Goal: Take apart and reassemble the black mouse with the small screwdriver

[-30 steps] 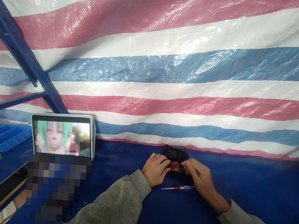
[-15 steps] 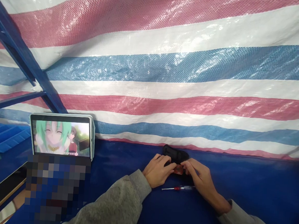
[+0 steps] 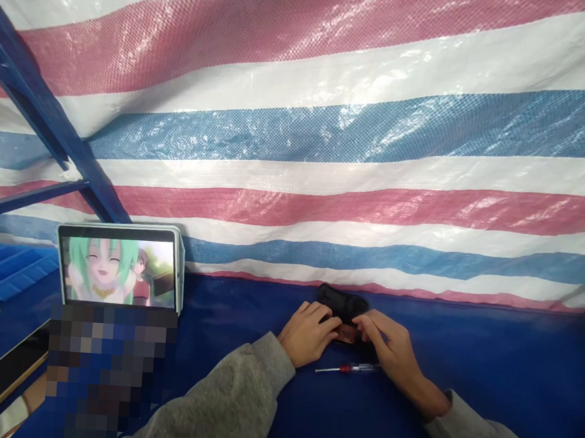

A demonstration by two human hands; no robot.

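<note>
My left hand (image 3: 309, 333) rests on the left side of a small reddish-brown piece (image 3: 347, 334), its fingers bent over the piece and a dark object beneath. At the right edge of the same piece, the fingertips of my right hand (image 3: 384, 339) are pinched together; whatever lies between them is too small to make out. Behind both hands lies a black, rounded object (image 3: 343, 302), partly covered by my left fingers. A thin screwdriver (image 3: 346, 368) with a red and clear handle lies on the table just in front of the hands.
A tablet (image 3: 118, 270) playing a cartoon stands on the blue table (image 3: 236, 308) at the left. Left of it are a blue compartment tray (image 3: 13, 273), a phone (image 3: 4, 372) and another person's arm. A striped sheet (image 3: 328, 135) hangs behind, beside a blue metal frame (image 3: 54, 115).
The fingers of my left hand have drawn slightly back on the reddish-brown piece, showing a little more of it. My right hand has barely moved.
</note>
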